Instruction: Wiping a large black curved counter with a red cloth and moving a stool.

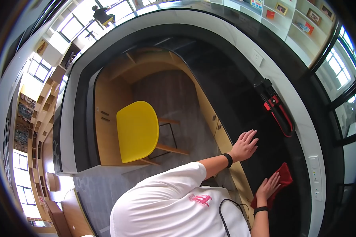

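Observation:
My left hand, with a black band on its wrist, lies palm down near the front edge of a glossy black countertop. Its fingers are apart and it holds nothing. Farther down the same counter, my right hand, also with a black wristband, presses on a dark red cloth. The cloth spreads out past the fingers and under the palm. Beyond my left hand, against the white upstand, lies a black and red handheld device with a loop handle; its exact kind is unclear.
A yellow chair with wooden legs stands in the recess enclosed by the curved counter. Wooden cabinet doors line the counter's underside. The white upstand has a wall socket and a switch panel. A black cable crosses my shirt. Another person sits far off.

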A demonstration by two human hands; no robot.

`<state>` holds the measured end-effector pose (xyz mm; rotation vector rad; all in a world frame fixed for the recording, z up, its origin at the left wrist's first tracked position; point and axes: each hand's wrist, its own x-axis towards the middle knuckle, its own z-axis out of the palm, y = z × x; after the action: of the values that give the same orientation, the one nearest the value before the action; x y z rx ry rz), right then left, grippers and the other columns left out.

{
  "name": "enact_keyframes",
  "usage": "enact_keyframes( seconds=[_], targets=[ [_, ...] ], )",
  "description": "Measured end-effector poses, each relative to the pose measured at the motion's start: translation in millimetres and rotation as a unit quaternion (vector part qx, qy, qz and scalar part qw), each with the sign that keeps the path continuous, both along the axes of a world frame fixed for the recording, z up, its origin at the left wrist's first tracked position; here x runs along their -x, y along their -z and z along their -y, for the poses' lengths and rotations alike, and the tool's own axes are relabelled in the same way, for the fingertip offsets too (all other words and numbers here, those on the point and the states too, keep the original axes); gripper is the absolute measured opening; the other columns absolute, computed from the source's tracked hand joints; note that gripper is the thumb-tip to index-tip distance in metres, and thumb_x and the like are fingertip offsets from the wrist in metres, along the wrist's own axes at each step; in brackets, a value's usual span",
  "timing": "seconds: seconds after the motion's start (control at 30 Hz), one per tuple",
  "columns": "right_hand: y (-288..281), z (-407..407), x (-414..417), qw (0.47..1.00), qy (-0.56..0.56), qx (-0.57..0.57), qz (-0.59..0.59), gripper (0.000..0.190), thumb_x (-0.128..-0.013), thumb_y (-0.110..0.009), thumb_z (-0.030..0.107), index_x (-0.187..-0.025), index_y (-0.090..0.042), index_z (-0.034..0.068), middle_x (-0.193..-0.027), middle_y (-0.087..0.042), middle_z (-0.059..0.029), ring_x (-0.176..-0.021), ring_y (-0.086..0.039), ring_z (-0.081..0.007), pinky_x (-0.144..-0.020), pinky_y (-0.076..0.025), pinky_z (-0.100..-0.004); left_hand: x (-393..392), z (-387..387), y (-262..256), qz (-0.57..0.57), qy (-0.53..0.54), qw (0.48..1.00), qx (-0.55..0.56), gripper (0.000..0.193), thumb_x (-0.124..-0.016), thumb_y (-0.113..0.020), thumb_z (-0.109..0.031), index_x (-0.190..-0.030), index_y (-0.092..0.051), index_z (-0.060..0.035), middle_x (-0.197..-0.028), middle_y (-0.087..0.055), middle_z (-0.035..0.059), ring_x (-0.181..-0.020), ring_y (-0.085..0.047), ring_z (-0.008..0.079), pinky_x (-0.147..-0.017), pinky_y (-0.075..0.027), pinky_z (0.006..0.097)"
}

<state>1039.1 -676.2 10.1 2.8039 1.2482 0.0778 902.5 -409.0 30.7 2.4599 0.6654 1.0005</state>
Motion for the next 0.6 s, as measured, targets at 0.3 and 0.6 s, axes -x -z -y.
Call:
enact_keyframes(
  seconds=[0.3,0.6],
  targets=[
    [-12.8,32.4,6.4,0.996,-0.07,-0.039,-0.042,0.064,-0.101,-0.045,0.032,-0.156,-0.029,0.002,-0.164,-0.028,-0.013,-0.152,-0.023,-0.0338,-0.122,-0.013,-0.059,16.5,18.6,1.4,0.017,-0.072,0.997,-0.015,0.034,-0.085,-0.07,-0.018,-0.117,-0.061,-0.0076,-0.145,-0.046,0.0207,-0.138,-0.041,0.0389,-0.111,-0.032,0.0535],
    [-23.8,195.7,-39.8,0.996,-0.049,-0.046,-0.064,0.064,-0.1,-0.047,0.03,-0.155,-0.03,0.002,-0.162,-0.032,-0.0134,-0.152,-0.024,-0.0335,-0.123,-0.012,-0.0579,30.8,125.9,26.2,-0.094,-0.235,0.965,0.066,0.05,-0.093,-0.064,-0.029,-0.136,-0.047,-0.0099,-0.153,-0.032,0.0252,-0.144,-0.031,0.04,-0.114,-0.026,0.0536]
  ],
)
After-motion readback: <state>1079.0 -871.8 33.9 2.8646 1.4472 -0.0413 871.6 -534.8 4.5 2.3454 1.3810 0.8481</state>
